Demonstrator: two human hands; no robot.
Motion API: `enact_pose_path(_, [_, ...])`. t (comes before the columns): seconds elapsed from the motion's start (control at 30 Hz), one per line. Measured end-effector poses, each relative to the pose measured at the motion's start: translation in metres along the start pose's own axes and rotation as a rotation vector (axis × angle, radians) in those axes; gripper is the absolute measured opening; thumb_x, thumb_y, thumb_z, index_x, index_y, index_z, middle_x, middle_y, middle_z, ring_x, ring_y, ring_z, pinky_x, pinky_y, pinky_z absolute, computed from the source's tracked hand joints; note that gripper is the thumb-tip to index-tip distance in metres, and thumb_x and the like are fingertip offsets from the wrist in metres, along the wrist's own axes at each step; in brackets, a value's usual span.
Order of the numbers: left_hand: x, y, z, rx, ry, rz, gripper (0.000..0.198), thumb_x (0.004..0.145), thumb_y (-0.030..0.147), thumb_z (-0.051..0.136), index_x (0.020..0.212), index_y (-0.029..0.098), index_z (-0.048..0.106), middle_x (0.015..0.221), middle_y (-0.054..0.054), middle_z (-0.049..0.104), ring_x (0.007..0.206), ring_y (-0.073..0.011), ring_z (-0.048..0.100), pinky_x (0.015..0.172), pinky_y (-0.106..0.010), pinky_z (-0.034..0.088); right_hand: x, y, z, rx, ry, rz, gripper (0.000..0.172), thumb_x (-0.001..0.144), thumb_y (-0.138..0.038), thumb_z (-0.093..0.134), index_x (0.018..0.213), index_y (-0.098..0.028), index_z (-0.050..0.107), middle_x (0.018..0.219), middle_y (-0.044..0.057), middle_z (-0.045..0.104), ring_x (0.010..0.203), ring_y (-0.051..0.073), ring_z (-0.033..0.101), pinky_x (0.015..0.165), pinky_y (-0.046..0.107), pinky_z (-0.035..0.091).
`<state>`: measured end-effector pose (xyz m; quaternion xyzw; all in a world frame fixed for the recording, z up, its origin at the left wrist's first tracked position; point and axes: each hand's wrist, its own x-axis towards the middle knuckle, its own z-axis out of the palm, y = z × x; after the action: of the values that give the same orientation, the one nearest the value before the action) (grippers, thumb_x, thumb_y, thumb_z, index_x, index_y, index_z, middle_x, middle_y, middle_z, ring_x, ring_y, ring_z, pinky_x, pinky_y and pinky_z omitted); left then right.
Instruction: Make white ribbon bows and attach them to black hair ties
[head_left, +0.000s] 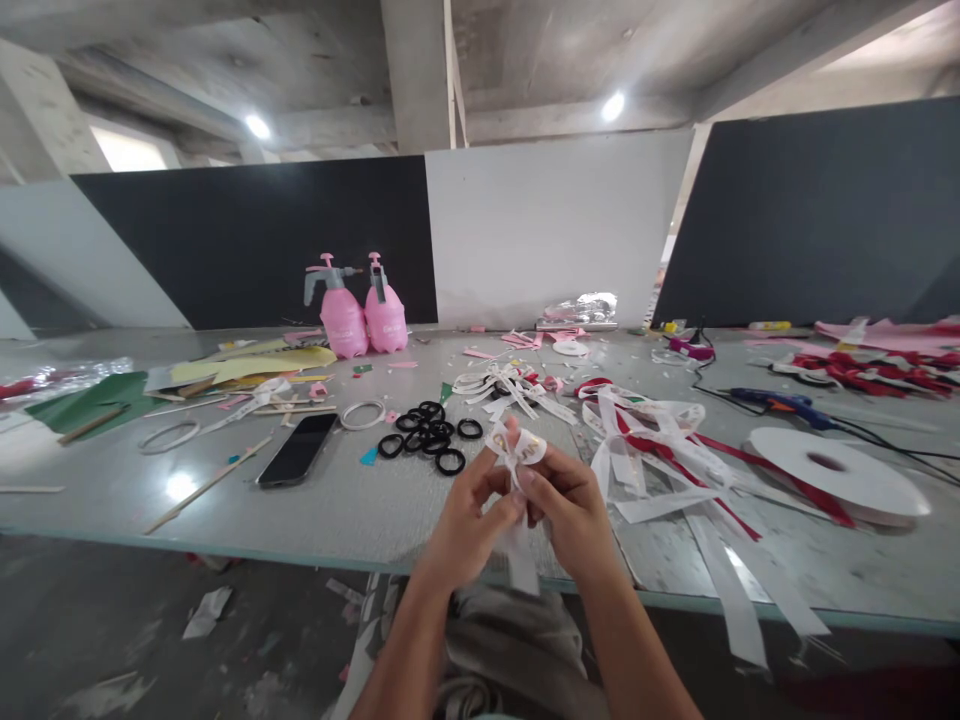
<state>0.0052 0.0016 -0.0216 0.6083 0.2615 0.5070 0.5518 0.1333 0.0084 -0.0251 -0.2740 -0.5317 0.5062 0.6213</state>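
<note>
Both hands meet at the table's front edge around a white ribbon bow (516,448) with faint gold print. My left hand (469,515) pinches the bow's middle from the left, one fingertip showing behind the loop. From the other side my right hand (568,500) grips the same bow, thumb on its centre. A white ribbon tail (521,560) hangs down below the fingers. Just beyond my left hand lies a pile of black hair ties (427,430). To the right of my right hand are loose white and red ribbon bows (660,440), some tails draping over the edge.
A ribbon spool (847,475) and a blue glue gun (780,402) with its cable lie at the right. On the left are a phone (298,450), thin sticks (210,485) and coloured paper (251,365). Two pink spray bottles (364,320) stand at the back, before upright panels.
</note>
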Motion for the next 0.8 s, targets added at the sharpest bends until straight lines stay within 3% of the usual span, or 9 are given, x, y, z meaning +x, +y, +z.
enact_pose_path(0.13, [-0.004,0.004,0.002,0.231,0.09,0.127,0.051,0.09,0.035,0.049,0.139,0.02,0.046,0.083,-0.003,0.059,0.072,-0.0118,0.052,0.069,-0.024,0.045,0.001,0.001,0.002,0.048,-0.014,-0.024,0.026,0.084,-0.032,0.062,0.103,-0.019,0.073,0.054,-0.004,0.048,0.046,0.006,0.041,0.043,0.019,0.036])
enact_pose_path(0.23, [-0.004,0.004,0.006,0.227,0.178,0.134,0.049,0.091,0.037,0.048,0.137,0.02,0.048,0.082,-0.002,0.059,0.067,-0.0098,0.049,0.061,-0.02,0.043,0.0,0.0,0.005,0.071,0.005,-0.003,0.035,0.083,-0.031,0.063,0.116,-0.02,0.067,0.054,-0.005,0.048,0.045,0.006,0.042,0.042,0.018,0.036])
enact_pose_path(0.33, [-0.001,0.001,0.011,0.044,0.205,0.087,0.053,0.09,0.036,0.053,0.14,0.021,0.043,0.074,0.001,0.057,0.058,-0.0073,0.045,0.054,-0.018,0.041,-0.001,-0.001,0.01,0.131,0.034,0.024,0.05,0.082,-0.031,0.065,0.13,-0.02,0.057,0.053,-0.007,0.047,0.043,0.006,0.042,0.041,0.017,0.038])
enact_pose_path(0.47, [0.002,-0.002,0.018,-0.255,0.203,0.062,0.061,0.084,0.032,0.062,0.141,0.02,0.041,0.065,0.003,0.055,0.051,-0.0053,0.043,0.051,-0.017,0.04,-0.003,-0.001,0.017,0.335,0.05,0.043,0.058,0.078,-0.029,0.069,0.133,-0.018,0.053,0.049,-0.01,0.04,0.038,0.005,0.039,0.034,0.014,0.032])
enact_pose_path(0.63, [0.001,-0.002,0.025,-0.562,0.31,0.066,0.062,0.081,0.031,0.066,0.138,0.02,0.044,0.052,0.007,0.044,0.043,-0.0038,0.035,0.045,-0.015,0.036,-0.003,0.0,0.024,0.584,0.047,0.054,0.053,0.078,-0.029,0.068,0.128,-0.017,0.056,0.046,-0.012,0.034,0.031,0.002,0.024,0.027,0.013,0.026])
enact_pose_path(0.8, [-0.001,0.0,0.025,-0.702,0.304,0.065,0.058,0.079,0.033,0.066,0.134,0.021,0.049,0.051,0.007,0.04,0.046,-0.0055,0.041,0.048,-0.015,0.041,-0.002,0.001,0.026,0.681,-0.042,0.039,0.05,0.079,-0.029,0.066,0.127,-0.017,0.058,0.046,-0.013,0.032,0.028,0.001,0.018,0.025,0.012,0.024])
